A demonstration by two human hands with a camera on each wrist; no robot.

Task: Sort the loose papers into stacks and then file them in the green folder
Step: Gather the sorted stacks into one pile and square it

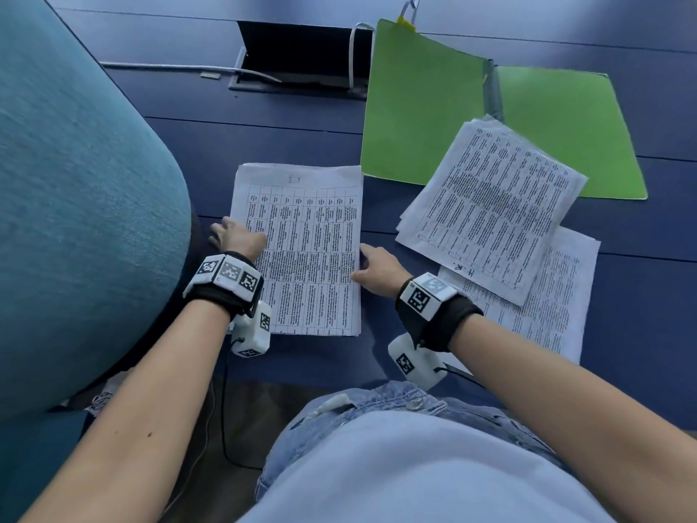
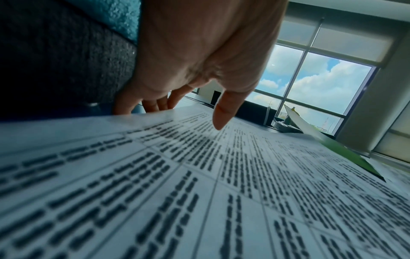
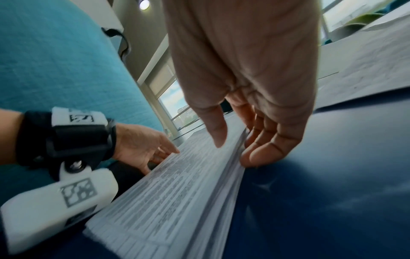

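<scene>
Head view: the paper stack (image 1: 301,251) lies mid-frame, the left hand (image 1: 237,235) and right hand (image 1: 377,269) bracketing its side edges; the green folder (image 1: 422,107) lies open upper right. Left wrist view: fingers (image 2: 155,105) straight at the edge, gripping nothing. Right wrist view: fingertips (image 3: 255,156) pressing the edge. Light, floppy, slippery sheets; best lifted by both long edges

Print on near paper stack (image 1: 309,254) too small to read from head; blurred in both wrist views. Left hand (image 1: 238,235) fingertips hidden past stack's left edge. Green folder (image 1: 422,103) lower part covered by tilted paper pile (image 1: 490,205). Bottom sheet (image 1: 558,296) mostly hidden under that pile. Teal chair (image 1: 75,183) cut off at left edge.
</scene>
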